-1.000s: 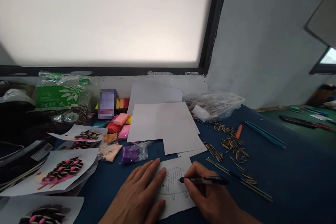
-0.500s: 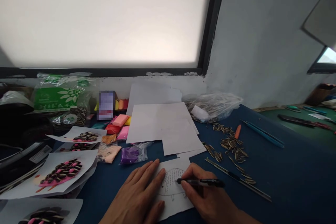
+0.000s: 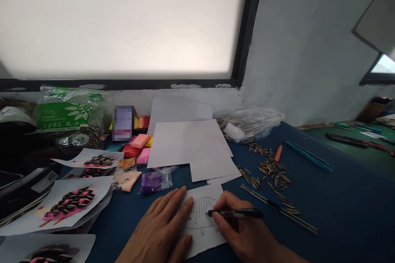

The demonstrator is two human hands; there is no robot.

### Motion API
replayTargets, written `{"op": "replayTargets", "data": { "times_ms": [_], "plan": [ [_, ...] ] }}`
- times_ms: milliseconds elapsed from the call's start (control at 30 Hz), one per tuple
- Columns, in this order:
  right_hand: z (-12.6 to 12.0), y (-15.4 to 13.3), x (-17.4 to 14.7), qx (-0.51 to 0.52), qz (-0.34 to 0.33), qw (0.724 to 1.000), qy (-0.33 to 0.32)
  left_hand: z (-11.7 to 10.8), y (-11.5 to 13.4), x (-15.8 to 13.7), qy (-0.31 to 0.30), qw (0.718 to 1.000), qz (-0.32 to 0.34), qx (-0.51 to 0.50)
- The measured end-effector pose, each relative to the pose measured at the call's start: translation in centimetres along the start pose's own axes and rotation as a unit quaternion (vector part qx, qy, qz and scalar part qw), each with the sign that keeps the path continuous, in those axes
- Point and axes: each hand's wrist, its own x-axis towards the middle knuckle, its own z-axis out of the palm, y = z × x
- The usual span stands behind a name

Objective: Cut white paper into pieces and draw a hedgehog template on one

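Note:
A sheet of white paper (image 3: 202, 246) lies near the table's front edge, with a rounded animal outline drawn on it, small legs below and rows of short marks inside. My left hand (image 3: 162, 224) rests flat on the sheet's left side, fingers stretched out. In my right hand (image 3: 239, 230) is a black pen (image 3: 247, 213), pinched between thumb and fingers, its tip at the paper inside the outline. The right part of the drawing is hidden behind my right hand.
Sunflower seeds (image 3: 274, 172), an orange stick (image 3: 278, 153), a thin metal tool (image 3: 277, 207) and blue tweezers (image 3: 308, 155) lie to the right. Blank sheets (image 3: 185, 141) are behind. Clay packets (image 3: 152, 181) and printed seed-animal pictures (image 3: 68, 205) are at left.
The view has shifted very slightly. Both hands and the pen stay in nearly the same place on the paper.

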Motion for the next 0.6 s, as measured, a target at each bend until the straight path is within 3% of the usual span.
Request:
{"op": "replayTargets", "data": {
  "times_ms": [67, 167, 200, 300, 600],
  "plan": [
    [0.0, 0.0, 0.0, 0.001, 0.001, 1.000, 0.004, -0.8, 0.3, 0.2, 0.000, 1.000, 0.000, 0.000],
    [0.1, 0.1, 0.0, 0.001, 0.004, 1.000, 0.009, -1.3, 0.5, 0.4, 0.053, 0.998, 0.027, -0.004],
    [0.1, 0.1, 0.0, 0.005, 0.007, 1.000, 0.006, -1.3, 0.5, 0.4, 0.013, 1.000, 0.005, -0.006],
    [0.0, -0.1, -0.1, 0.023, 0.022, 0.999, 0.006, -1.4, 0.5, 0.3, -0.018, 1.000, -0.012, -0.007],
    [-0.9, 0.3, 0.0, 0.012, 0.012, 0.999, 0.034, -1.8, 0.5, 0.2, 0.004, 1.000, -0.007, -0.022]
  ]
}}
